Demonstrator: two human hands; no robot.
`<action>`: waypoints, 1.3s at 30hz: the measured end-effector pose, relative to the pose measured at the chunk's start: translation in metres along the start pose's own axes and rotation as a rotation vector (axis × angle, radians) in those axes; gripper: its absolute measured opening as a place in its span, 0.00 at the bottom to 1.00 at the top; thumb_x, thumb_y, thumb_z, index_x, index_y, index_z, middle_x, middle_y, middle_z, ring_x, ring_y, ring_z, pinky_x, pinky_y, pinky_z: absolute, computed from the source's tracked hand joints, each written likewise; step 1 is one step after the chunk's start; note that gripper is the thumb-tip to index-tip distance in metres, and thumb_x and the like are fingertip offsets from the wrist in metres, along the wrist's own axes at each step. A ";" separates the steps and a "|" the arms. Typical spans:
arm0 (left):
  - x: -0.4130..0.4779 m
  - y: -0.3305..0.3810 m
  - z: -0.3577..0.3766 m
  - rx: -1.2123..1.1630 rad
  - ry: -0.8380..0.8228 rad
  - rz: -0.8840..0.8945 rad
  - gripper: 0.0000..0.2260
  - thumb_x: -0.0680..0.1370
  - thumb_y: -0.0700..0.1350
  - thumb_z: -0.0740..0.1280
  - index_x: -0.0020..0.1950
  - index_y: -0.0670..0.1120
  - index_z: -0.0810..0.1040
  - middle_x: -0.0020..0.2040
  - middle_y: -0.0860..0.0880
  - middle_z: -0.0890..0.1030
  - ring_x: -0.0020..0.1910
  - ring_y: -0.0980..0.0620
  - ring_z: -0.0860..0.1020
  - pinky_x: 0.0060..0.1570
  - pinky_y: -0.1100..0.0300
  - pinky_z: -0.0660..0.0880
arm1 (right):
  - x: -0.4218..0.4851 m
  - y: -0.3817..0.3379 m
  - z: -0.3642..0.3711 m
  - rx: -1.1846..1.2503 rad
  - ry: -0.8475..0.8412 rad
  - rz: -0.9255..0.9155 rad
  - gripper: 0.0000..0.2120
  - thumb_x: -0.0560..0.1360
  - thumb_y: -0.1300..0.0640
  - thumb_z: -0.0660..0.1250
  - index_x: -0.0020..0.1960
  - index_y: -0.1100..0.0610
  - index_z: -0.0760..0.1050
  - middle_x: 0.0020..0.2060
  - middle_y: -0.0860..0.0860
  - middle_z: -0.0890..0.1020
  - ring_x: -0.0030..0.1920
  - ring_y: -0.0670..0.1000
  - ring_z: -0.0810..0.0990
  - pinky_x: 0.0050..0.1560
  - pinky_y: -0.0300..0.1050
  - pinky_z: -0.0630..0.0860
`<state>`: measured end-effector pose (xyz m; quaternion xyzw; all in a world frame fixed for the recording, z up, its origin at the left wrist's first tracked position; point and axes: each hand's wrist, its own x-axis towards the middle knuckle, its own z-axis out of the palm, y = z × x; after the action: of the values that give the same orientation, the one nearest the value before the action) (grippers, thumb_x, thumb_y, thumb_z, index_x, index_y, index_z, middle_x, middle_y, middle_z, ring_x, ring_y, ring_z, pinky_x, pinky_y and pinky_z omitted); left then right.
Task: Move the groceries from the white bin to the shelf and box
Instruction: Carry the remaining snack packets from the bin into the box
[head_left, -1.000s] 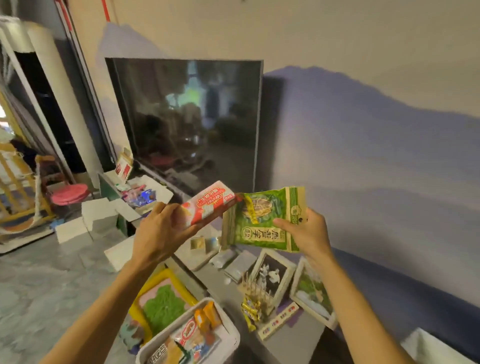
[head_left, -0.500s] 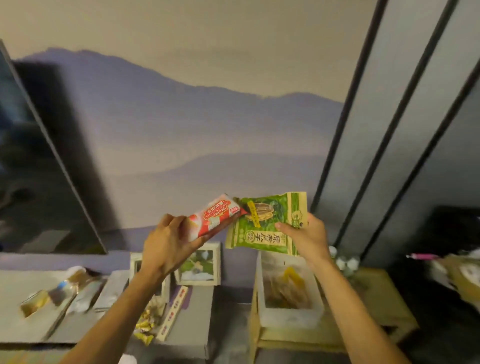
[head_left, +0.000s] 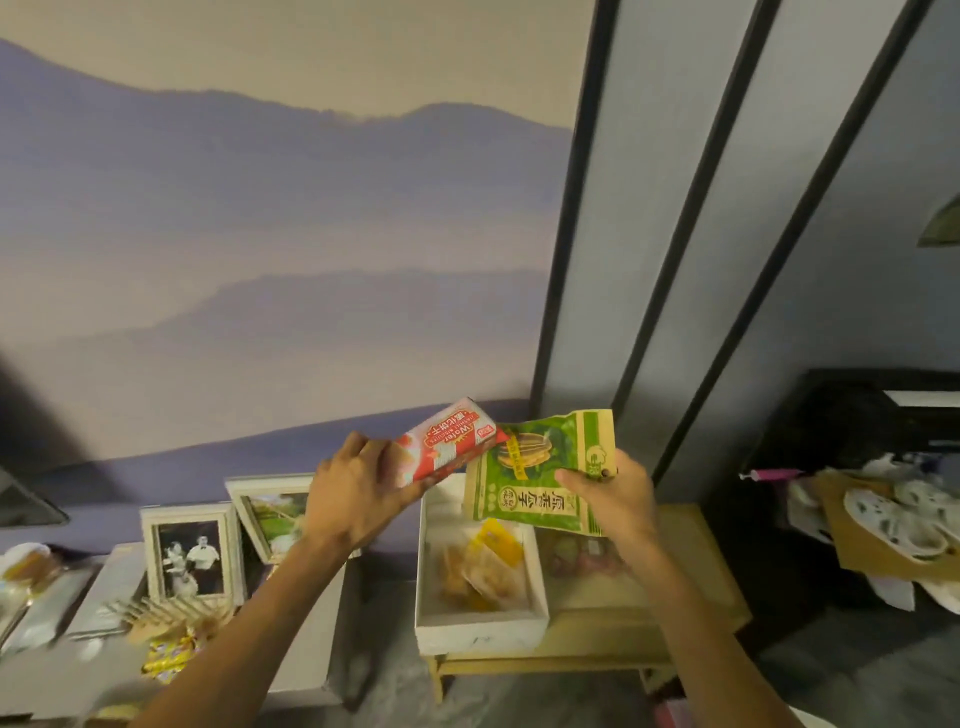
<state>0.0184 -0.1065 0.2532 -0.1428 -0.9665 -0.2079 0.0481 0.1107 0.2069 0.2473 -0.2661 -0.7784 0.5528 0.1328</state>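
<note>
The left hand (head_left: 358, 493) still grips a red rectangular wafer biscuit packet (head_left: 447, 447) by its near end, fingers curled round it. The right hand (head_left: 618, 499) still pinches a green and tan paper seed bag (head_left: 540, 473) at its right edge, and the two packets touch at a corner in the air. Since half a second ago the view has swung right, so both now hang above the open white box (head_left: 478, 631) of yellow snack bags on a pale wooden bench (head_left: 711, 561).
</note>
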 end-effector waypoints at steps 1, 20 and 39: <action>0.004 0.002 0.009 0.010 -0.014 -0.009 0.45 0.66 0.86 0.57 0.69 0.56 0.74 0.61 0.54 0.77 0.54 0.50 0.83 0.54 0.48 0.84 | 0.007 0.012 0.003 -0.024 -0.012 0.012 0.14 0.73 0.60 0.81 0.51 0.47 0.81 0.43 0.41 0.86 0.44 0.41 0.86 0.35 0.31 0.78; 0.034 -0.011 0.258 -0.016 -0.165 -0.380 0.45 0.70 0.81 0.59 0.74 0.49 0.69 0.66 0.47 0.77 0.65 0.43 0.78 0.66 0.43 0.76 | 0.051 0.183 0.168 -0.075 0.303 0.408 0.27 0.74 0.54 0.80 0.67 0.62 0.75 0.59 0.57 0.82 0.61 0.60 0.82 0.55 0.44 0.73; -0.004 -0.009 0.334 -0.093 -0.172 -0.571 0.43 0.75 0.71 0.69 0.76 0.41 0.65 0.72 0.38 0.70 0.72 0.38 0.73 0.65 0.44 0.79 | 0.026 0.235 0.220 -0.207 0.167 0.505 0.29 0.79 0.44 0.73 0.70 0.63 0.72 0.58 0.58 0.85 0.55 0.59 0.86 0.40 0.36 0.71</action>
<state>0.0081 0.0236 -0.0542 0.1154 -0.9575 -0.2442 -0.1008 0.0423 0.1056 -0.0518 -0.5085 -0.7261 0.4621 0.0267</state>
